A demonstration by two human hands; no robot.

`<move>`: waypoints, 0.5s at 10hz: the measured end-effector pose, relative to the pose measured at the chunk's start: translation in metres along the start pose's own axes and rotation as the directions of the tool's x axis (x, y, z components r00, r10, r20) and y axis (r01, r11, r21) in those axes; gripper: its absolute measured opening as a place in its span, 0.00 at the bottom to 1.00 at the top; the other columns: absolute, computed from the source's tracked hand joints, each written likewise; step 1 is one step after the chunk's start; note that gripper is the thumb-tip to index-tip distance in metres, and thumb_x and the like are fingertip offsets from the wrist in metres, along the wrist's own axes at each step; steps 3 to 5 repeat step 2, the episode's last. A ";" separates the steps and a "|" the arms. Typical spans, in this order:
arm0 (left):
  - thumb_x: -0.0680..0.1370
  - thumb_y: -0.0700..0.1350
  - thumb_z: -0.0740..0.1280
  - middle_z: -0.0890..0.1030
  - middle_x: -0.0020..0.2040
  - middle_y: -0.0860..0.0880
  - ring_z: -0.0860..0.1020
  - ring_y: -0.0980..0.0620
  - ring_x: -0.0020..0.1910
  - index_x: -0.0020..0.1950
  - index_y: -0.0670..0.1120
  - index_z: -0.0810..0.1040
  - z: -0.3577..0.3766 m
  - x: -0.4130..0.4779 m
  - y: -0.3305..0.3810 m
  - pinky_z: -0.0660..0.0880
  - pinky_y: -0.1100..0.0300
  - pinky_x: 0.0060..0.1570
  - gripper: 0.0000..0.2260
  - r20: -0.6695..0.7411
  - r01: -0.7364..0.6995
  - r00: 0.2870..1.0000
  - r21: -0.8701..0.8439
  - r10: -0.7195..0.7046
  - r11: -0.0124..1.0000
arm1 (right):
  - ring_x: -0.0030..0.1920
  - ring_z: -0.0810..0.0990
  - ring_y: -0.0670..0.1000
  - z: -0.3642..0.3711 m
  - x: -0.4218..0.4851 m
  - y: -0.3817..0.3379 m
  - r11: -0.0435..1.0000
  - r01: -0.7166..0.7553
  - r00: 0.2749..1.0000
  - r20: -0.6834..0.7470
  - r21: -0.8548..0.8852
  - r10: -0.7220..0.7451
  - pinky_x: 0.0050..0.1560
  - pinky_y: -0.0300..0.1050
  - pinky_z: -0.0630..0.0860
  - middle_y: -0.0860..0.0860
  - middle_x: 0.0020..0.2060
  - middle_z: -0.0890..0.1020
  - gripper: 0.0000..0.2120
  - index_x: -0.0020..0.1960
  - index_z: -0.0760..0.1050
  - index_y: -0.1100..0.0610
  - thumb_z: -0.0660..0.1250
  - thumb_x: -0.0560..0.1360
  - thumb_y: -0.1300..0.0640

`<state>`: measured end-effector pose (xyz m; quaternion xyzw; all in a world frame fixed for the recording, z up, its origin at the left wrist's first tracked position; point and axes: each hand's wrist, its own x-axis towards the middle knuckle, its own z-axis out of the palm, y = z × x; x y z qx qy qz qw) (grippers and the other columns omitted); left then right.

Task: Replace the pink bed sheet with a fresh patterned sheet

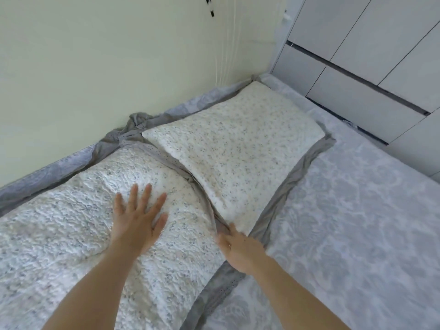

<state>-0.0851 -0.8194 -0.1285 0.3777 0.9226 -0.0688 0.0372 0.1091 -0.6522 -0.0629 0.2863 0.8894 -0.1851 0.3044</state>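
A pale grey-blue patterned sheet (357,210) covers the bed on the right side of the head view. Two white speckled pillows with grey borders lie along the wall. My left hand (138,217) rests flat with spread fingers on the near pillow (71,234). My right hand (238,248) sits at the gap between the pillows, its fingers curled into the grey border (273,210) of the far pillow (233,148); the fingertips are hidden in the fabric. No pink sheet is in view.
A cream wall (119,55) runs along the bed's far side. White cabinet doors (381,55) stand at the right beyond the bed's end. Thin white cords (223,44) hang down the wall.
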 end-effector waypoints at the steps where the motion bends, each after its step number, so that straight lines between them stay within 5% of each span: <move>1: 0.76 0.63 0.31 0.34 0.76 0.48 0.37 0.40 0.75 0.74 0.59 0.31 -0.014 -0.034 0.011 0.39 0.35 0.69 0.27 0.183 0.023 0.983 0.012 -0.025 1.000 | 0.61 0.75 0.54 -0.013 -0.070 0.010 0.991 0.014 0.984 -0.179 0.130 0.010 0.53 0.45 0.72 0.50 0.73 0.64 0.25 0.75 0.59 0.46 0.43 0.81 0.40; 2: 0.79 0.64 0.43 0.43 0.78 0.50 0.45 0.41 0.76 0.76 0.58 0.42 -0.059 -0.071 0.012 0.45 0.35 0.70 0.28 0.340 0.108 0.935 -0.009 -0.099 0.994 | 0.50 0.78 0.48 -0.040 -0.130 0.022 0.973 0.059 0.929 -0.368 0.224 0.028 0.45 0.37 0.70 0.49 0.51 0.80 0.22 0.73 0.63 0.48 0.48 0.82 0.45; 5: 0.79 0.64 0.43 0.43 0.78 0.50 0.45 0.41 0.76 0.76 0.58 0.42 -0.059 -0.071 0.012 0.45 0.35 0.70 0.28 0.340 0.108 0.935 -0.009 -0.099 0.994 | 0.50 0.78 0.48 -0.040 -0.130 0.022 0.973 0.059 0.929 -0.368 0.224 0.028 0.45 0.37 0.70 0.49 0.51 0.80 0.22 0.73 0.63 0.48 0.48 0.82 0.45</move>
